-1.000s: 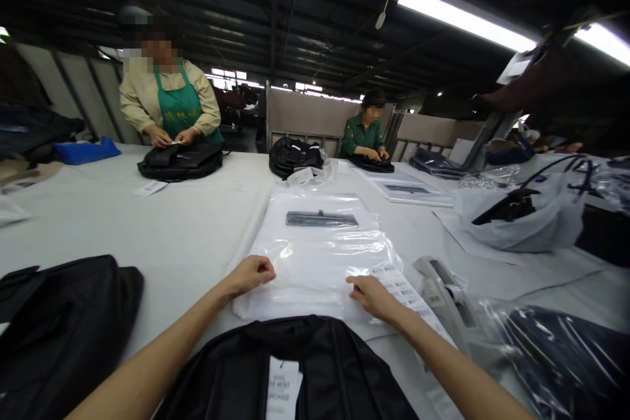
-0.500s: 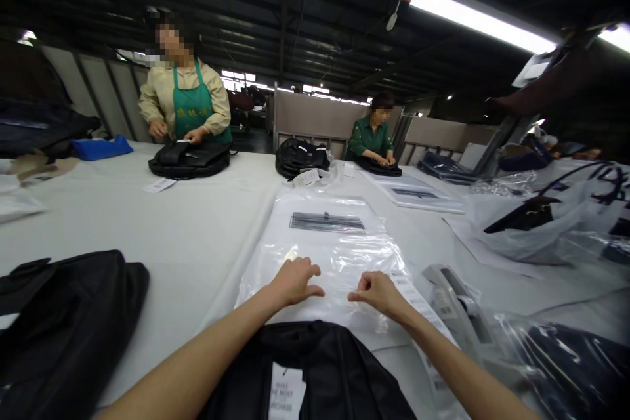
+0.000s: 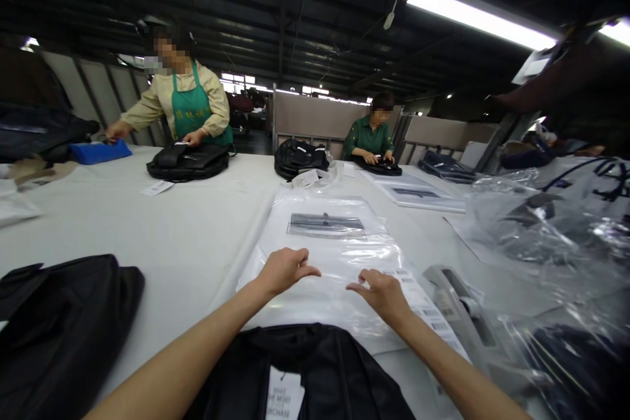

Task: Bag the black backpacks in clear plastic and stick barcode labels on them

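Note:
My left hand [image 3: 285,270] hovers over a stack of clear plastic bags [image 3: 335,252] with a printed dark panel. Its thumb is stretched out, apart from the curled fingers, and I see nothing held. Facing it, my right hand [image 3: 382,292] is above the right side of the stack, thumb and forefinger apart. Whether either hand touches the top plastic sheet I cannot tell. Between my forearms, nearest me, lies a black bag [image 3: 339,380] with a white hang tag [image 3: 284,394].
Another black bag [image 3: 69,335] lies at left. On the right are a grey tape dispenser-like device [image 3: 462,308], a sheet of barcode labels [image 3: 428,305] and crumpled clear plastic [image 3: 546,230]. Two co-workers handle black bags across the white table [image 3: 197,230].
My left hand has shifted slightly left and up; both thumbs now point outward. Crumpled clear plastic has spread over the items at right. One co-worker's arm has reached toward the blue object.

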The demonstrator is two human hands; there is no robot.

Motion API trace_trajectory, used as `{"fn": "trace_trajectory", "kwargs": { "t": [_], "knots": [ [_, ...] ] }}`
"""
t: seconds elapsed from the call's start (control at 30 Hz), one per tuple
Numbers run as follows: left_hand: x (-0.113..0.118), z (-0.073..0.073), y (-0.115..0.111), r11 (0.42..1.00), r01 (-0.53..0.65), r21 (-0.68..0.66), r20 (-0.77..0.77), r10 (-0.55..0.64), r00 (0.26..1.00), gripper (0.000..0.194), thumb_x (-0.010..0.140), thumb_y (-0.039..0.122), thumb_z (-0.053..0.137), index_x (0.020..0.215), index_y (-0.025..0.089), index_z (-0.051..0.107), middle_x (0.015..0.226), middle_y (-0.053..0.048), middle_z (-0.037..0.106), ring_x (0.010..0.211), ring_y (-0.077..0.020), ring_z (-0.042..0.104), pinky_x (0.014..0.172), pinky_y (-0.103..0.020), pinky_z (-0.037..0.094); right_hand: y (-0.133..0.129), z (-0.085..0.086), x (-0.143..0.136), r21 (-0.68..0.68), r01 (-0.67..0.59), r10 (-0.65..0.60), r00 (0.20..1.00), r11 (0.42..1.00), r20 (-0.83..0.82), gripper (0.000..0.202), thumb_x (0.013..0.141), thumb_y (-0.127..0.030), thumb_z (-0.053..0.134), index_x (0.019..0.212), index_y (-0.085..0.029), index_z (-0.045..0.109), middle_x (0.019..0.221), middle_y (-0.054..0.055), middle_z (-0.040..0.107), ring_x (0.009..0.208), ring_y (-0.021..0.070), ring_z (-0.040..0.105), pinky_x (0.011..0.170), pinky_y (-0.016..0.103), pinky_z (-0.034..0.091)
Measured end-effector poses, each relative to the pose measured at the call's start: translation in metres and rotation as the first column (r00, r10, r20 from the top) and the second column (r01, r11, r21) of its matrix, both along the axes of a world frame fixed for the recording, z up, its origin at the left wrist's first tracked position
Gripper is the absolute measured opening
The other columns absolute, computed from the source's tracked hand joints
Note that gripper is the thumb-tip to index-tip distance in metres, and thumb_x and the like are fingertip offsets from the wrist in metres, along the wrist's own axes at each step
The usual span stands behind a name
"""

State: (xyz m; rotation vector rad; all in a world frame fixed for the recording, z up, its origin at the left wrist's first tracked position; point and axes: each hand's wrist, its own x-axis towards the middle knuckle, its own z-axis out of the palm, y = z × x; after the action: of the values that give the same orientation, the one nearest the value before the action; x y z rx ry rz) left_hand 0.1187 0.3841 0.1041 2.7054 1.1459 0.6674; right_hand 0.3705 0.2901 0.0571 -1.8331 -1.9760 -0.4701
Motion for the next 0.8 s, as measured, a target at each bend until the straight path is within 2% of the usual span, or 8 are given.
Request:
{"fn": "trace_trajectory", "kwargs": {
  "t": [0.17, 0.33, 0.47, 0.57, 0.67, 0.73, 0.77, 0.8],
  "knots": [
    [-0.039, 0.019, 0.004, 1.000, 0.006, -0.024, -0.036, -0.007, 0.999, 0.029, 0.068, 0.038, 0.075, 0.081, 0.023, 0.054, 0.077, 0.000, 0.058, 0.077, -0.0219, 0.057, 0.065, -0.026, 0.035, -0.003, 0.001, 0.017, -0.067, 0.186, -0.178, 0.978, 0.980, 0.112, 0.019, 0.091, -0.021, 0.042, 0.094, -0.020, 0.060, 0.082, 0.006, 0.061, 0.067, 0.0168, 0.059, 0.055, 0.025, 0.033],
    [-0.096, 0.027, 0.009, 0.977, -0.166, -0.135, 0.184, 0.190, 0.965, 0.009, 0.080, 0.020, 0.055, 0.072, 0.020, 0.053, 0.079, -0.002, 0.053, 0.082, -0.0216, 0.054, 0.068, -0.028, 0.038, -0.005, 0.006, 0.035, -0.041, 0.259, -0.260, 0.966, 0.965, -0.006, 0.020, 0.091, -0.022, 0.041, 0.092, -0.018, 0.060, 0.087, 0.009, 0.061, 0.072, 0.0199, 0.060, 0.056, 0.027, 0.035],
    [-0.129, 0.023, 0.013, 0.881, -0.239, -0.409, 0.440, 0.419, 0.794, 0.010, 0.077, 0.025, 0.059, 0.071, 0.018, 0.055, 0.066, -0.001, 0.050, 0.071, -0.0193, 0.055, 0.058, -0.025, 0.042, -0.004, 0.015, 0.048, -0.038, 0.297, -0.298, 0.934, 0.954, -0.197, 0.021, 0.088, -0.027, 0.045, 0.088, -0.017, 0.063, 0.086, 0.012, 0.064, 0.078, 0.0247, 0.061, 0.063, 0.031, 0.040],
    [-0.141, 0.020, 0.015, 0.764, -0.092, -0.638, 0.575, 0.553, 0.604, 0.015, 0.075, 0.026, 0.064, 0.072, 0.015, 0.055, 0.061, 0.001, 0.051, 0.056, -0.0127, 0.052, 0.052, -0.023, 0.045, -0.002, 0.023, 0.053, -0.093, 0.266, -0.281, 0.874, 0.959, -0.395, 0.022, 0.083, -0.035, 0.053, 0.083, -0.017, 0.067, 0.077, 0.010, 0.068, 0.077, 0.0261, 0.063, 0.062, 0.032, 0.044],
    [-0.151, 0.019, 0.013, 0.667, 0.105, -0.738, 0.640, 0.642, 0.422, 0.014, 0.079, 0.018, 0.061, 0.071, 0.014, 0.050, 0.061, 0.002, 0.049, 0.050, -0.0072, 0.048, 0.049, -0.017, 0.045, -0.005, 0.033, 0.056, -0.180, 0.154, -0.230, 0.800, 0.971, -0.555, 0.021, 0.080, -0.036, 0.056, 0.078, -0.018, 0.066, 0.075, 0.009, 0.070, 0.068, 0.0223, 0.065, 0.045, 0.027, 0.043],
    [-0.160, 0.018, 0.009, 0.614, 0.224, -0.757, 0.651, 0.678, 0.343, 0.015, 0.083, 0.013, 0.056, 0.070, 0.015, 0.048, 0.060, 0.003, 0.045, 0.047, -0.0052, 0.044, 0.044, -0.014, 0.042, -0.009, 0.041, 0.059, -0.212, 0.013, -0.173, 0.626, 0.977, -0.760, 0.014, 0.079, -0.031, 0.057, 0.077, -0.019, 0.064, 0.078, 0.009, 0.070, 0.066, 0.0186, 0.065, 0.036, 0.021, 0.038],
    [-0.164, 0.017, 0.006, 0.588, 0.280, -0.759, 0.651, 0.688, 0.321, 0.015, 0.084, 0.011, 0.053, 0.071, 0.014, 0.048, 0.058, 0.004, 0.043, 0.045, -0.0047, 0.042, 0.042, -0.014, 0.040, -0.011, 0.044, 0.061, -0.206, -0.079, -0.150, 0.443, 0.975, -0.884, 0.009, 0.078, -0.028, 0.059, 0.077, -0.020, 0.062, 0.079, 0.008, 0.069, 0.065, 0.0168, 0.065, 0.033, 0.018, 0.037],
    [-0.168, 0.015, 0.002, 0.562, 0.331, -0.758, 0.650, 0.693, 0.312, 0.015, 0.085, 0.010, 0.050, 0.071, 0.014, 0.048, 0.056, 0.004, 0.040, 0.042, -0.0044, 0.039, 0.039, -0.013, 0.037, -0.013, 0.046, 0.063, -0.177, -0.176, -0.142, 0.197, 0.968, -0.970, 0.005, 0.077, -0.024, 0.060, 0.077, -0.020, 0.059, 0.078, 0.007, 0.068, 0.063, 0.0147, 0.064, 0.030, 0.015, 0.034]
  ]
}}
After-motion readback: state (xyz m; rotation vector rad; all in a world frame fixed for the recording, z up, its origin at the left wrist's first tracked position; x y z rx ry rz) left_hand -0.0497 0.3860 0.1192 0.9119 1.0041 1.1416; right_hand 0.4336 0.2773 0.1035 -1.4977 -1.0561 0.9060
